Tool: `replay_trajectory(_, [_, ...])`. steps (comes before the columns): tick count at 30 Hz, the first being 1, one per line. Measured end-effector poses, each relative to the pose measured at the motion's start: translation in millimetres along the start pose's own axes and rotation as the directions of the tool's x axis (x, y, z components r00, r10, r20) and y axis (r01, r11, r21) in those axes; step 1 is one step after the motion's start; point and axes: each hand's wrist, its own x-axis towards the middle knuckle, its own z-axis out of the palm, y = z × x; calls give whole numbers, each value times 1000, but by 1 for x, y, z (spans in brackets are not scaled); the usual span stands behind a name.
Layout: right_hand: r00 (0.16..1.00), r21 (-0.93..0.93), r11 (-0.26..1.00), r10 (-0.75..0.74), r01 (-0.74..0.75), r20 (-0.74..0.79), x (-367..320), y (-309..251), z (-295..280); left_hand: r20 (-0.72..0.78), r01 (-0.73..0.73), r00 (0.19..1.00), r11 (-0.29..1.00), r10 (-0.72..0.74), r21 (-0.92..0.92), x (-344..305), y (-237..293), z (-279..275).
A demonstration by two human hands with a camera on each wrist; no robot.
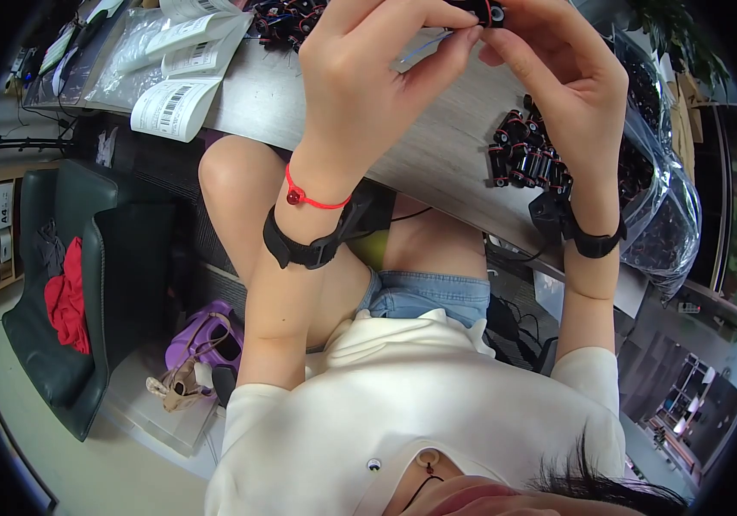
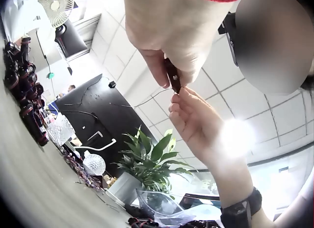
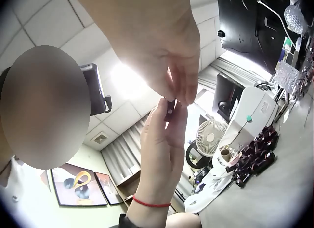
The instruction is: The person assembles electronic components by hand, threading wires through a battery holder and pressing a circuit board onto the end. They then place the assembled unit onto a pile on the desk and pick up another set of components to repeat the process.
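High over the table's front edge, both hands meet at a small black part (image 1: 495,14) with a round pale face. My left hand (image 1: 368,73), with a red cord at its wrist, pinches the part between thumb and fingers. From the other side, the thumb and fingertips of my right hand (image 1: 579,82) pinch its end. In the left wrist view, the dark body of the part (image 2: 172,76) shows between the left thumb and fingers, a bright dot on its side. A thin blue wire (image 1: 424,50) runs beside the left fingers.
Several black cylindrical pieces with red bands (image 1: 523,150) lie on the grey table (image 1: 256,99) below the right hand. Another black pile (image 1: 286,21) sits at the back left, beside barcode labels (image 1: 175,107) and plastic bags. A clear bag (image 1: 665,215) stands at right.
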Motion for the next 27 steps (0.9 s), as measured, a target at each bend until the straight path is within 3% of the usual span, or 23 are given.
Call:
replay_trajectory(3, [1000,101,995,-8,11,-29,-1,5,2,30,55,998,998,-55,-16,8,15,-2])
replay_trajectory(4, [999,101,995,-8,11,-31,0,8,0,111,259,955,956,-274,137,22,34,-5])
replay_trajectory(6, [999,174,984,41,-42,10,2,15,-6,156,555,717,692,-680,462,41,62,-9])
replay_trajectory(11, [996,203,976,72,-80,45,5,12,-6,245,471,735,736,-632,486,26,42,-15])
replay_trajectory(12, [996,203,976,71,-79,46,11,24,-4,260,373,835,846,-486,381,11,24,-15])
replay_trajectory(13, [982,455,886,-158,93,107,22,49,1,254,256,911,928,-326,272,-2,7,-15])
replay_trajectory(14, [916,680,700,-386,218,104,33,74,4,227,122,961,979,-158,162,-9,-1,-15])
replay_trajectory(15, [809,852,441,-587,282,37,39,79,9,226,123,961,979,-158,162,0,9,-12])
replay_trajectory(16, [809,852,442,-587,282,37,34,75,3,229,314,898,912,-375,262,8,26,-11])
replay_trajectory(17, [928,674,717,-349,175,130,24,51,-4,208,484,792,798,-574,359,21,45,-9])
replay_trajectory(18, [987,438,899,-74,3,146,15,26,-10,166,621,649,643,-743,447,27,53,-8])
replay_trajectory(19, [976,175,962,200,-212,81,11,15,-13,167,621,649,644,-742,447,26,53,-8])
replay_trajectory(20, [976,174,962,201,-212,80,15,26,-12,159,616,647,634,-746,468,24,52,-7])
replay_trajectory(21, [987,414,910,-42,-26,154,23,50,-8,151,611,644,623,-750,488,22,52,-7])
replay_trajectory(22, [942,637,760,-293,127,162,34,56,4,143,605,642,612,-753,509,23,52,-6])
replay_trajectory(23, [846,818,529,-523,228,103,40,56,10,142,604,643,612,-753,510,25,53,-5])
replay_trajectory(24, [845,818,528,-524,228,103,36,51,7,129,652,627,608,-768,452,27,55,-4])
replay_trajectory(25, [955,660,746,-254,92,154,27,42,-4,118,697,610,601,-784,392,31,57,-2])
replay_trajectory(26, [990,467,879,38,-98,135,18,28,-15,109,737,591,590,-799,329,33,58,-1])
replay_trajectory(27, [947,265,910,317,-318,48,14,18,-18,110,736,593,592,-798,328,33,58,-1])
